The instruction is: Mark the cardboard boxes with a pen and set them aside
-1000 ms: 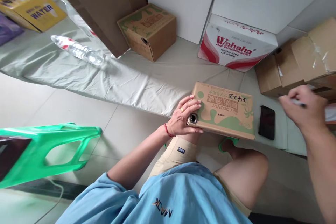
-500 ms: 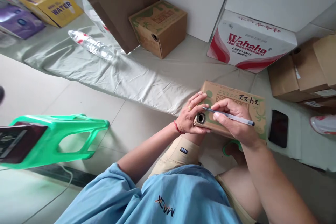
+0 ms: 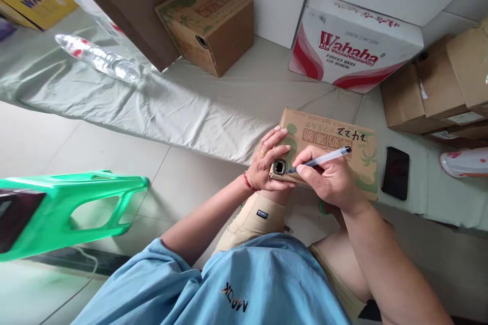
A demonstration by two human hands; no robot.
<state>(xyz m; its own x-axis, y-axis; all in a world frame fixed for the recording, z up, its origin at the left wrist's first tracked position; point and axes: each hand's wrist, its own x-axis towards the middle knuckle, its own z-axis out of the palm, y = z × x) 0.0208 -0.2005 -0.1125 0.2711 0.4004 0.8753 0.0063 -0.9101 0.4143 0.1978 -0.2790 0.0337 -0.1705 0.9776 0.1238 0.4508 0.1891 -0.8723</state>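
Note:
A brown cardboard box (image 3: 343, 162) with green print and black handwritten digits lies at the edge of the cloth-covered surface, partly over my lap. My left hand (image 3: 269, 162) grips its left end, fingers across the top and thumb along the near side. In my right hand (image 3: 330, 180) is a pen (image 3: 328, 156) with a pale barrel and black end, pinched between thumb and fingers. The pen's tip is down beside the ragged hole (image 3: 279, 167) in the box's near left corner. Whether the tip touches the cardboard I cannot tell.
A black phone (image 3: 396, 172) and a red-and-white bottle (image 3: 463, 162) lie to the right. Behind stand a Wahaha carton (image 3: 348, 48), a similar brown box (image 3: 208, 25) and stacked cartons (image 3: 430, 86). A water bottle (image 3: 97, 58) lies at left, above a green stool (image 3: 99, 203).
My right hand has brought the pen tip down from near the left fingers to beside the hole, tilting the pen's back end up. The whole view has shifted, moving the scene leftward.

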